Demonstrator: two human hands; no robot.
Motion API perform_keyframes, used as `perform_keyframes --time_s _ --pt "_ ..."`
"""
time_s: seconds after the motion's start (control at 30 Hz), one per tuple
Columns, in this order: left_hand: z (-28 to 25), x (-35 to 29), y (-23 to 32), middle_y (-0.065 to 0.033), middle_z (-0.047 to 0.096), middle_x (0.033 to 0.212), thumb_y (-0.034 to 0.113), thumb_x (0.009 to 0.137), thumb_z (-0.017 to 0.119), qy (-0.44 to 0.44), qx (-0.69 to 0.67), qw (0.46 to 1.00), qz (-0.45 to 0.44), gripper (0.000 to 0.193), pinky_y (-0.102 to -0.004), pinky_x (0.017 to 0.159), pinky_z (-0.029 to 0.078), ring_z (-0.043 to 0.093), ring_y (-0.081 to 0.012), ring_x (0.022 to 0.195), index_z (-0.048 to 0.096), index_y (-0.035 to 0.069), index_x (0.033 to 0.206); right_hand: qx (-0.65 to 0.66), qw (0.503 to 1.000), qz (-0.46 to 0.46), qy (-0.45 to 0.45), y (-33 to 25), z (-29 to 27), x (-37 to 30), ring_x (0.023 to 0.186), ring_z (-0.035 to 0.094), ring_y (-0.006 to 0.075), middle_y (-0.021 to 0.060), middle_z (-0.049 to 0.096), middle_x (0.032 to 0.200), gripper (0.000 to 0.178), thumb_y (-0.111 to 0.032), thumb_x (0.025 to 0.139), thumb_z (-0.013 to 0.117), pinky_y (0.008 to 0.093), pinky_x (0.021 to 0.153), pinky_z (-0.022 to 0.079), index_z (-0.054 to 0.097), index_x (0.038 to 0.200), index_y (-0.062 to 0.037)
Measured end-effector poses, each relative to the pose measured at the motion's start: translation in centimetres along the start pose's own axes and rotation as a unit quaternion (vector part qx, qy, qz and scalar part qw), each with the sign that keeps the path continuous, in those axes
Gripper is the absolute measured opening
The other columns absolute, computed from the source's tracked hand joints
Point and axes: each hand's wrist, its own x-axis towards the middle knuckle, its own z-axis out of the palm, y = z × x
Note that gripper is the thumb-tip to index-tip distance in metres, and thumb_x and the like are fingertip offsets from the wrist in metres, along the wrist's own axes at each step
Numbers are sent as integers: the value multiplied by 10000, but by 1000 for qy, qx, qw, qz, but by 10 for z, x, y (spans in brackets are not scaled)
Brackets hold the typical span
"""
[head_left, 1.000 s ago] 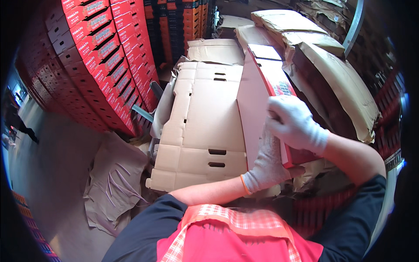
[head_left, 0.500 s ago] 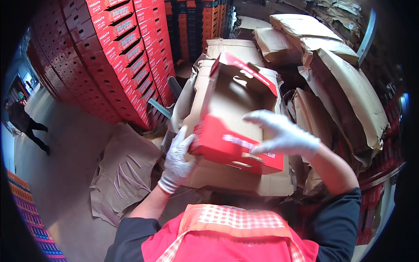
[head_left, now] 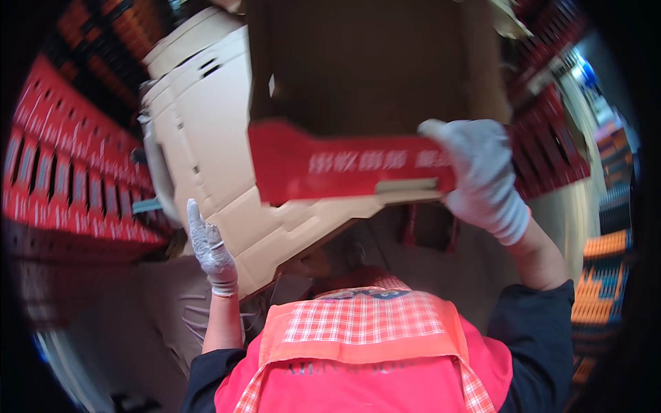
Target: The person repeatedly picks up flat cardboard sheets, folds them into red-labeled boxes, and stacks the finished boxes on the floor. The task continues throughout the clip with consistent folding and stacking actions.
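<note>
An open cardboard box (head_left: 289, 165), red outside and brown inside, is raised in front of me with its near wall facing me. My right hand (head_left: 485, 175), in a whitish glove, grips the right end of that wall, thumb along the top edge. Flat tan cardboard blanks (head_left: 206, 138) with cut slots lie in a pile below and left of the box. My left hand (head_left: 210, 251), gloved too, is held with fingers stretched out beside the pile's left near edge, away from the box. The box's far end runs out of the picture.
Tall stacks of red boxes (head_left: 76, 165) stand at the left, with orange and dark crates (head_left: 110, 34) behind them. A grey-blue bar (head_left: 146, 205) juts out beside the pile. More red boxes (head_left: 551, 151) and orange crates (head_left: 599, 275) are at the right. Crumpled brown paper (head_left: 182, 303) lies low on the left.
The view has turned to the right. My left hand has come off the box's side. My right hand has closed on the near wall, and the box has been lifted off the cardboard pile.
</note>
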Motion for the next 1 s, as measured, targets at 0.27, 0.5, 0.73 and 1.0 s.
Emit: perform_keyframes --time_s 0.27,0.5,0.73,1.0 --pt "102 -29 62 -213 557 1363 53 898 551 -296 -74 935 180 464 -470 1104 372 537 -357 1270 536 4 1360 -88 853 513 48 -7 -66 -191 1073 583 377 166 610 1171 864 -74 565 884 451 950 448 473 1324 -47" --pt "220 -174 8 -187 662 1158 141 879 640 -706 -73 694 122 411 -437 932 520 642 -348 1072 602 53 1278 133 700 702 -11 -15 38 -394 1112 592 375 198 604 1194 906 -196 565 917 433 949 480 460 1330 -34" --pt "425 -307 -145 -200 662 1092 216 938 569 -761 162 595 201 321 -431 817 542 659 -352 951 630 85 1225 161 630 756 -76 28 258 -493 1122 584 408 232 588 1231 931 -376 614 885 460 939 484 445 1339 8" --pt "673 -407 -299 -198 630 1178 218 950 530 -625 228 691 284 348 -430 889 509 618 -346 1055 589 84 1266 133 652 743 -78 48 435 -578 974 625 384 200 633 1069 780 -395 663 833 468 839 498 493 1243 2"
